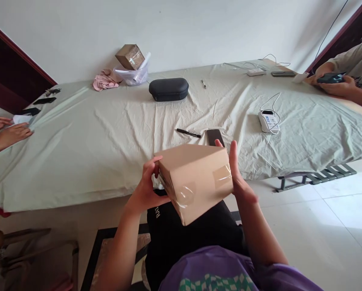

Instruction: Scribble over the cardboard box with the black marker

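Brown cardboard box sealed with clear tape (196,182) is held tilted above the lap, before the sheet-covered table (93,141), left hand (146,190) and right hand (238,178) each clasping one end

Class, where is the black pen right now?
The black pen lies on the sheet-covered table, centre of the head view, just left of the dark phone.

The plain brown cardboard box (196,182) looks matt, with glossy clear tape strips (222,176) across its seams. Beyond the box, the pale green cloth sheet (93,145) lies wrinkled and dull. On that sheet, the black oval case (168,89) appears softly textured, and the white plastic device (268,120) smooth.
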Available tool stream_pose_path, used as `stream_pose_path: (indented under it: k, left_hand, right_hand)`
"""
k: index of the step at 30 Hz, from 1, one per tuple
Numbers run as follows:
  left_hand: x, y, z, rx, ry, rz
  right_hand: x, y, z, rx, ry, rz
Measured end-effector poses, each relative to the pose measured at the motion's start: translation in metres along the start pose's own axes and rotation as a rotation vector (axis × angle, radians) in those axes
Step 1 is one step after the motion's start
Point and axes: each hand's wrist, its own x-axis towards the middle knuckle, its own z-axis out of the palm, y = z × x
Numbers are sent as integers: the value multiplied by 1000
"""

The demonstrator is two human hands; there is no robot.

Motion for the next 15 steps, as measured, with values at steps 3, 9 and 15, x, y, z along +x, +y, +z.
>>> stream_pose_path:
  k: [3, 9, 15]
  left_hand:
    - [6, 14, -9, 321, -12, 408]
    - [8, 27, -15, 570, -139, 596]
    - [-4, 9, -16, 174, -205, -108]
  right_hand:
    - [-1, -6, -2, 193, 77, 294]
    - [-3, -13, 1, 398, 50, 760]
    - [-8, 4, 0, 220, -5, 339]
